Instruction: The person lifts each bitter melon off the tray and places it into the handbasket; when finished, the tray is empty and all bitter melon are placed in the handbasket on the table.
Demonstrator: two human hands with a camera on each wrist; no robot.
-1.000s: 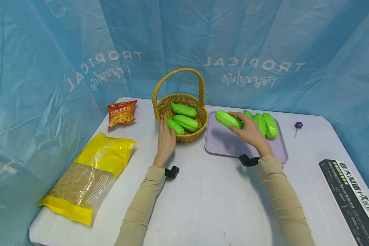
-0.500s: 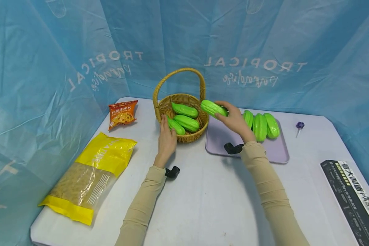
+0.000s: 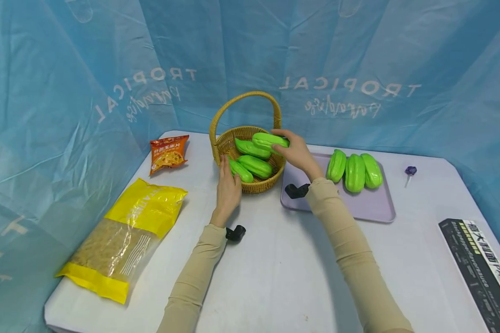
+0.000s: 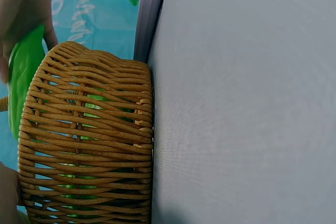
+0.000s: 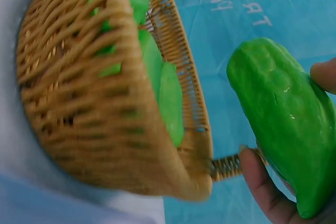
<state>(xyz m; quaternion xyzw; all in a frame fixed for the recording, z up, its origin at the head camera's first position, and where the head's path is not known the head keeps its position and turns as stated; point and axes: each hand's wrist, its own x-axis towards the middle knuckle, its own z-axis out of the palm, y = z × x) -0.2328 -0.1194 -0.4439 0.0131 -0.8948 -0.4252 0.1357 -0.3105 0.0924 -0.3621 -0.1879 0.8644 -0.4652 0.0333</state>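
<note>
My right hand [image 3: 297,152] pinches a green bitter melon [image 3: 268,139] over the right side of the wicker basket [image 3: 254,188]. The right wrist view shows this melon's bumpy skin, with thumb and fingers on opposite sides. Three more bitter melons [image 3: 255,166] lie inside the basket, partly hidden by its wall [image 4: 89,129] in the left wrist view. Against the basket's front left side rests my left hand [image 3: 228,192], its fingers fairly straight. On the lilac tray [image 3: 300,199], right of the basket, three bitter melons [image 3: 355,173] lie side by side.
The basket's tall handle [image 3: 246,95] arches above its opening. To the left are an orange snack bag [image 3: 168,153] and a large yellow pasta bag [image 3: 125,236]. A purple lollipop [image 3: 410,171] and a black pasta box [image 3: 481,273] lie to the right. Blue curtains [image 3: 250,55] enclose the table.
My right hand has carried the bitter melon leftward from above the tray to above the basket. The left hand has stayed at the basket's side.
</note>
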